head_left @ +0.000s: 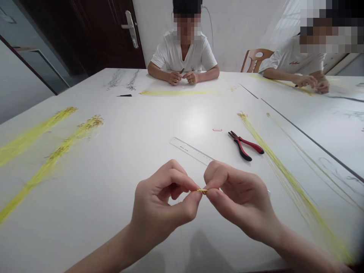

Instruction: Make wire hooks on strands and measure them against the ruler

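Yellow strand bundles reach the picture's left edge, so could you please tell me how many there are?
2: the farther bundle and the nearer bundle, both on the white table, their left ends outside the frame.

The gold piece point(202, 191) is too small to make out; the right hand point(241, 199) hides one end of the ruler point(191, 149); the left edge crops two yellow bundles point(36, 179).

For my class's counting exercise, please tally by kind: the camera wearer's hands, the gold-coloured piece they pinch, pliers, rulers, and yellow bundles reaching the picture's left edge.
Hands: 2 (left hand, right hand)
Gold-coloured piece: 1 visible
Pliers: 1
Clear ruler: 1
Yellow bundles: 2 (upper bundle, lower bundle)
Total: 7
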The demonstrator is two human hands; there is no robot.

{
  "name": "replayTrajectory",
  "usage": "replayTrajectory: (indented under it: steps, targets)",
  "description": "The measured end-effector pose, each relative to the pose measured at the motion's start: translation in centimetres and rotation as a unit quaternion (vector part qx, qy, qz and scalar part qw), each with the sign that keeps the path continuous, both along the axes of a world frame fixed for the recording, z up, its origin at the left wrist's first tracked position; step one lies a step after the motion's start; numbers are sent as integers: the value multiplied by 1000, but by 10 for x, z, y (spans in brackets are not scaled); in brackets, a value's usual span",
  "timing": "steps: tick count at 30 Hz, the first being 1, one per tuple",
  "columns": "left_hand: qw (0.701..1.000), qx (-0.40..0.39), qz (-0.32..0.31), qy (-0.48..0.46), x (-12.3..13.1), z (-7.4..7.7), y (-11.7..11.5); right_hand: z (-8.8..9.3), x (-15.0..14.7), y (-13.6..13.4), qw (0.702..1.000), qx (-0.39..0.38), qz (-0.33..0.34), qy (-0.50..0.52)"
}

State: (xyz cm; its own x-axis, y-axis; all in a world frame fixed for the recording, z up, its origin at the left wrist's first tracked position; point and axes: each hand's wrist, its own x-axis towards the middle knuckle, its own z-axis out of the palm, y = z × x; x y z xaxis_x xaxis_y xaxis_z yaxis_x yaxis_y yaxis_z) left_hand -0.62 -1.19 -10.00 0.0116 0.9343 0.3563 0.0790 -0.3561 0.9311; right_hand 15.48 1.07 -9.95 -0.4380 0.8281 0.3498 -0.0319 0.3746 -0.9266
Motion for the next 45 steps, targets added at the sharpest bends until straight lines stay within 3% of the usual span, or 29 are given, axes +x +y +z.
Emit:
replayTrajectory:
  steps: [9, 22, 45]
  targets:
    - [999, 44, 14, 6, 1, 0, 0, 1, -1, -1, 1000, -18, 7, 8]
    - [995, 94, 25, 16, 1, 0, -1, 1, -1, 1, 978, -191, 80, 38]
    - [994, 111, 9, 15, -1, 0, -2, 1, -1, -2, 976, -196, 82, 42]
